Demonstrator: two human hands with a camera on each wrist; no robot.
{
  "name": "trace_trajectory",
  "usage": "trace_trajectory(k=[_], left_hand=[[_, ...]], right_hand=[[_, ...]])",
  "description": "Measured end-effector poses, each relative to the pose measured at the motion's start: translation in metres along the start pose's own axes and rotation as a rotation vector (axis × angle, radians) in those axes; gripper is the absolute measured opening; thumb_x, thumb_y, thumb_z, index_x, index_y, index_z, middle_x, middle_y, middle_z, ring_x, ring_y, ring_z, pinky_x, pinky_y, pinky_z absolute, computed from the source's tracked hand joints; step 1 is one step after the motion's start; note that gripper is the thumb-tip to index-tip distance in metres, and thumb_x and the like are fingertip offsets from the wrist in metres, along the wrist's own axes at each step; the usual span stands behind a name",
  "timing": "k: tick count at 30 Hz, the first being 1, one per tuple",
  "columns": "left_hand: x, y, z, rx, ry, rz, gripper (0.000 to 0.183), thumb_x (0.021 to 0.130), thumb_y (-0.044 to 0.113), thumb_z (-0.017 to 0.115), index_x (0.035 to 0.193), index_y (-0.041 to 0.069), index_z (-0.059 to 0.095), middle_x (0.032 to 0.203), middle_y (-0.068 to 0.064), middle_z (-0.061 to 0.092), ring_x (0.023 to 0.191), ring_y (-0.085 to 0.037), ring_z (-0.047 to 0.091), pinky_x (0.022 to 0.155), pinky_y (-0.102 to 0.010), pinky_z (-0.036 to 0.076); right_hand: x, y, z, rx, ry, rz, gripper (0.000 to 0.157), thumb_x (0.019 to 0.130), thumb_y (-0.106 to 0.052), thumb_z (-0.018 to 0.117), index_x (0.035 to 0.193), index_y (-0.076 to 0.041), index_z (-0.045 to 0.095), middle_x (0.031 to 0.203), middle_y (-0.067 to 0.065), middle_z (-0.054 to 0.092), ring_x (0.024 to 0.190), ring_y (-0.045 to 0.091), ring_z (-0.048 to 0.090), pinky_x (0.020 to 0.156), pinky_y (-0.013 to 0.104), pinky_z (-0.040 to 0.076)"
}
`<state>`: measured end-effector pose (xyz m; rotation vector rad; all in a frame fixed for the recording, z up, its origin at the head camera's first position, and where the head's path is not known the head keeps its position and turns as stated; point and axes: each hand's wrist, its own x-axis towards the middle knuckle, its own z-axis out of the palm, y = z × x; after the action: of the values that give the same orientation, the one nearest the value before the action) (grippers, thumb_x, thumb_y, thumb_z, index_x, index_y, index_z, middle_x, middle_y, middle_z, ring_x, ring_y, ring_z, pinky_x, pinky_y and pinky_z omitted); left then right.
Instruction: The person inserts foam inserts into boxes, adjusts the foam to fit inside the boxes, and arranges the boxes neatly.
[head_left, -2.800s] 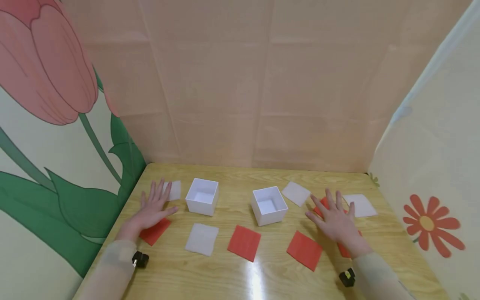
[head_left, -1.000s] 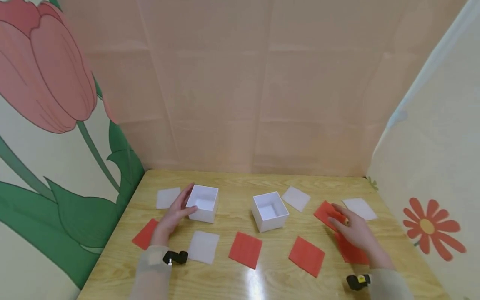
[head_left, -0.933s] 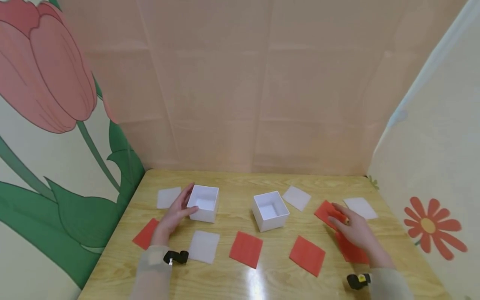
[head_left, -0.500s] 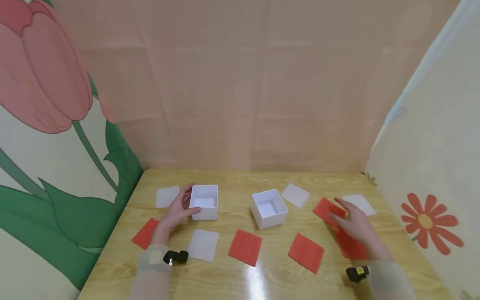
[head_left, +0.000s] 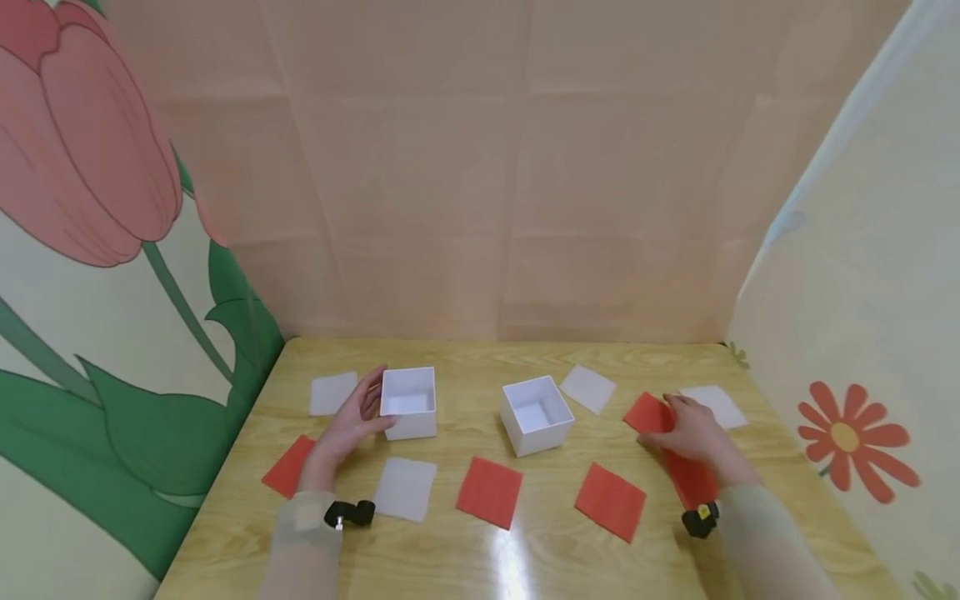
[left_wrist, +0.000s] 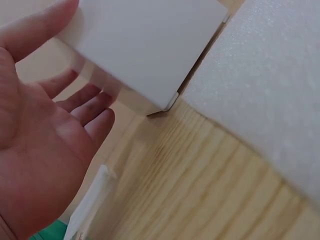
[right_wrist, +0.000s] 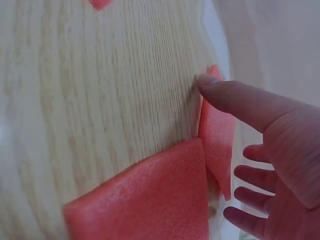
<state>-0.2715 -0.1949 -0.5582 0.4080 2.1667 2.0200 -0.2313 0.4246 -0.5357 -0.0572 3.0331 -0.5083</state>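
Observation:
My left hand (head_left: 348, 429) grips the left white square box (head_left: 408, 425), an open-topped one. Its thumb lies on the front wall and the fingers wrap the left side, as the left wrist view shows on the white wall (left_wrist: 145, 45). My right hand (head_left: 697, 433) is low over a red foam square (head_left: 647, 412), thumb at one edge and fingers spread on the far side. In the right wrist view the thumb tip meets the edge of this red square (right_wrist: 217, 132), which the hand partly covers. Another red foam square (head_left: 690, 479) lies nearer, close against it.
A second white box (head_left: 536, 417) stands right of centre. White foam squares (head_left: 405, 489) lie at front left, back left (head_left: 332, 393), behind the second box (head_left: 588, 389) and far right (head_left: 720, 406). Red squares (head_left: 489, 492) lie along the front (head_left: 611, 502) and left (head_left: 288, 468).
From lying spread at the left, my left hand has come to the left box, which has since turned squarer to me. My right hand went from spread to thumb and fingers astride the red square.

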Motion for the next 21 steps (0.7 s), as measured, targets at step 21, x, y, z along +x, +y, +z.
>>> trace_trajectory(k=[21], left_hand=[[0.003, -0.002, 0.005, -0.066, -0.024, 0.002, 0.098, 0.092, 0.000, 0.080, 0.171, 0.010, 0.024, 0.176, -0.010, 0.025, 0.161, -0.033, 0.022, 0.132, -0.046, 0.016]], right_hand=[[0.013, -0.013, -0.014, 0.014, -0.152, 0.108, 0.110, 0.078, -0.055, 0.092, 0.148, 0.016, 0.046, 0.142, 0.044, 0.044, 0.125, 0.060, 0.047, 0.105, 0.074, 0.044]])
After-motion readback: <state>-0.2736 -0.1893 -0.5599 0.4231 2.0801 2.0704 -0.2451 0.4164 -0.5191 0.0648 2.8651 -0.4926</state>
